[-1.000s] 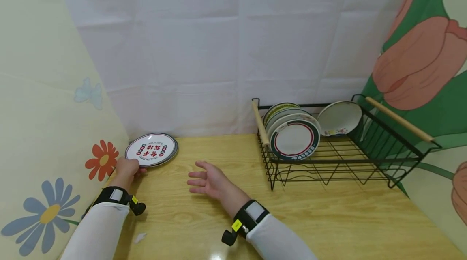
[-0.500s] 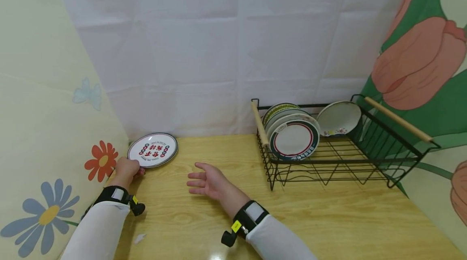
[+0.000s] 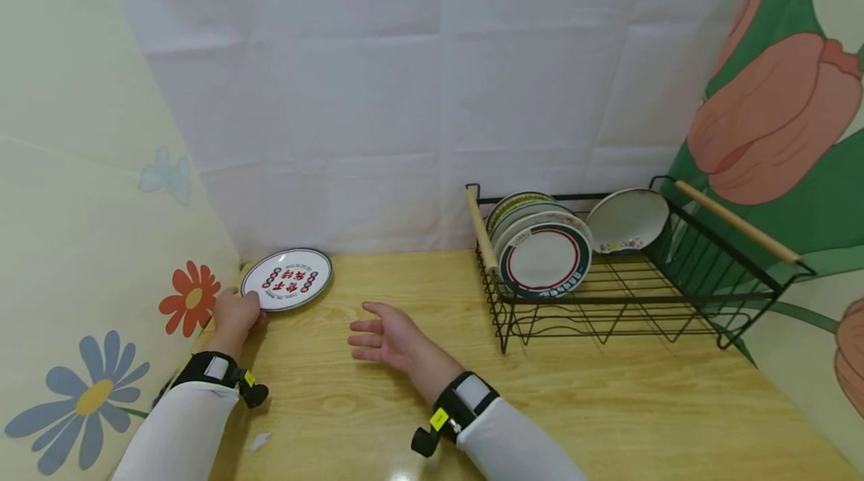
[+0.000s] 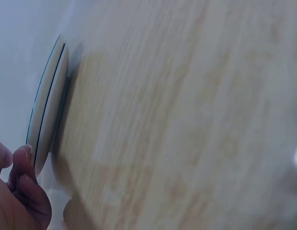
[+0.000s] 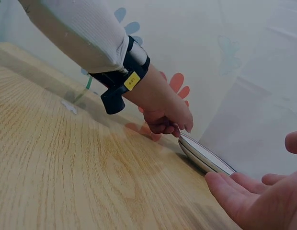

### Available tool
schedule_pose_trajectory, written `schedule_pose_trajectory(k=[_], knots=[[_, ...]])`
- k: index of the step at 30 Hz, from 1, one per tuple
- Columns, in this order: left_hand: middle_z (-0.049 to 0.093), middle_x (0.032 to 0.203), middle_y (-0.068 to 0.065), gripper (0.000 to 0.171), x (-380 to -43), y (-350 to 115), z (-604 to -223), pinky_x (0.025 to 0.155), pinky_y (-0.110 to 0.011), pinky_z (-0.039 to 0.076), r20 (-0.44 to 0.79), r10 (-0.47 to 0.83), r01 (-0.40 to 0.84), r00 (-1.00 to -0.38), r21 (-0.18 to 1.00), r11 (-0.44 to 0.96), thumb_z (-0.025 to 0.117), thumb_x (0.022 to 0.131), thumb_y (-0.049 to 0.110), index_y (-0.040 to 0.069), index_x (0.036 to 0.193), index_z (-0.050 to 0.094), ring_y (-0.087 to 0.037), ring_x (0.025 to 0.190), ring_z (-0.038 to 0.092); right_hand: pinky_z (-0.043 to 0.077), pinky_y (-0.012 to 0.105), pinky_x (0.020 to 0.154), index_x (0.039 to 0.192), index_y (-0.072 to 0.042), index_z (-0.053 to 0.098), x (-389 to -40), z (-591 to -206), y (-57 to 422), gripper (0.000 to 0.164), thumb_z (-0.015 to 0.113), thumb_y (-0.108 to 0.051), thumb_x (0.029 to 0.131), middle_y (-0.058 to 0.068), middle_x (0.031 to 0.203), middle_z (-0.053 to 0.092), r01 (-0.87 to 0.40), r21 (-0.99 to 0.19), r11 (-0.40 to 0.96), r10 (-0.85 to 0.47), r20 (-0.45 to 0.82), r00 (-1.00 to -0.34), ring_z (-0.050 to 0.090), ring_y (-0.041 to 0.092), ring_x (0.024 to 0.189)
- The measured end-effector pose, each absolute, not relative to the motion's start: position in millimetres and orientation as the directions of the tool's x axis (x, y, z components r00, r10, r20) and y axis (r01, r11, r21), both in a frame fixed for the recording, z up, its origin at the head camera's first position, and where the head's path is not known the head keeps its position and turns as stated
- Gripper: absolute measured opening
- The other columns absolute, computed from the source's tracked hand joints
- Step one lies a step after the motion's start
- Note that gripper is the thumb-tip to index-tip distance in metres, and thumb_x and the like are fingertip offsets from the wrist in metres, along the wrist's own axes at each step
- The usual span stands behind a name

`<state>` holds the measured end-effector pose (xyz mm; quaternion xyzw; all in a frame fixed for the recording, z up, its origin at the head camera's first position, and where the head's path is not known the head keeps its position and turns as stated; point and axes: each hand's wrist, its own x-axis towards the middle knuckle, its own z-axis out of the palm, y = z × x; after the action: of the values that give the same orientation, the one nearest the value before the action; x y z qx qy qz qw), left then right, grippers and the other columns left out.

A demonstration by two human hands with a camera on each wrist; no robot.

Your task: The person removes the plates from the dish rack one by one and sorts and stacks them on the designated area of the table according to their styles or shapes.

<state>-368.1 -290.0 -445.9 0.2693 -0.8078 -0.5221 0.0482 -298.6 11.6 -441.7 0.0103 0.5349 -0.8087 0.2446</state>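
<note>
At the left rear of the table lies a white plate with red lettering and a dark rim. The left wrist view shows it is the upper plate, stacked on a lower plate. My left hand pinches the upper plate's near-left rim, thumb above and curled fingers at the edge. My right hand is held over the table to the right of the plates, fingers spread and holding nothing. From the right wrist, its fingertips overlap the far end of the stack.
A black wire dish rack with wooden handles stands on the right. Several plates lean upright at its left end, and a pale flowered dish leans at its back right. A white scrap lies near the left sleeve. Cloth walls bound the table.
The upper plate has slid slightly right over the lower one, which is now hidden beneath it in the head view. My left hand shifted slightly with it; my right hand stayed nearly still.
</note>
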Motion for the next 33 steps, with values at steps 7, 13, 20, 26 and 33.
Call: schedule_pose_trajectory(k=[7, 13, 20, 26, 33], knots=[[0.061, 0.084, -0.008, 0.063, -360, -272, -439, 0.057, -0.028, 0.053, -0.091, -0.468, -0.27, -0.879, 0.904, 0.332, 0.04, 0.107, 0.029, 0.001, 0.161, 0.026, -0.015, 0.062, 0.06, 0.054, 0.058, 0.102, 0.158, -0.009, 0.036, -298, -433, 16, 0.061, 0.051, -0.037, 0.105, 0.031, 0.148, 0.053, 0.374, -0.885, -0.278, -0.378, -0.257, -0.889, 0.056, 0.049, 0.134], [0.067, 0.078, -0.003, 0.055, -351, -235, -422, 0.059, -0.027, 0.058, -0.013, -0.384, -0.103, -0.923, 0.971, 0.215, 0.047, 0.107, 0.023, 0.003, 0.157, 0.037, -0.008, 0.056, 0.063, 0.058, 0.051, 0.098, 0.15, -0.01, 0.049, -298, -417, 20, 0.054, 0.051, -0.04, 0.105, 0.024, 0.142, 0.061, 0.301, -0.919, -0.255, -0.38, -0.191, -0.905, 0.066, 0.04, 0.124], [0.067, 0.069, 0.006, 0.038, -326, -176, -393, 0.052, -0.021, 0.05, 0.098, -0.266, 0.079, -0.959, 0.994, 0.078, 0.051, 0.105, 0.018, 0.001, 0.139, 0.056, -0.006, 0.057, 0.064, 0.062, 0.043, 0.089, 0.145, -0.009, 0.055, -297, -396, 31, 0.05, 0.049, -0.039, 0.106, 0.019, 0.137, 0.067, 0.202, -0.941, -0.272, -0.36, -0.095, -0.928, 0.071, 0.031, 0.114], [0.066, 0.071, 0.006, 0.021, -300, -136, -371, 0.055, -0.024, 0.051, 0.17, -0.186, 0.166, -0.968, 0.985, 0.035, 0.053, 0.105, 0.02, 0.005, 0.118, 0.062, -0.009, 0.062, 0.068, 0.062, 0.041, 0.09, 0.144, -0.007, 0.054, -295, -375, 47, 0.049, 0.047, -0.039, 0.107, 0.023, 0.143, 0.061, 0.122, -0.939, -0.321, -0.337, -0.007, -0.942, 0.069, 0.034, 0.12], [0.067, 0.071, 0.005, 0.014, -280, -106, -357, 0.056, -0.026, 0.055, 0.245, -0.135, 0.26, -0.96, 0.96, -0.102, 0.052, 0.105, 0.016, 0.007, 0.108, 0.062, -0.012, 0.065, 0.071, 0.061, 0.036, 0.088, 0.146, -0.005, 0.051, -287, -328, 68, 0.046, 0.043, -0.032, 0.109, 0.029, 0.147, 0.054, 0.013, -0.936, -0.351, -0.326, 0.109, -0.939, 0.071, 0.02, 0.105]])
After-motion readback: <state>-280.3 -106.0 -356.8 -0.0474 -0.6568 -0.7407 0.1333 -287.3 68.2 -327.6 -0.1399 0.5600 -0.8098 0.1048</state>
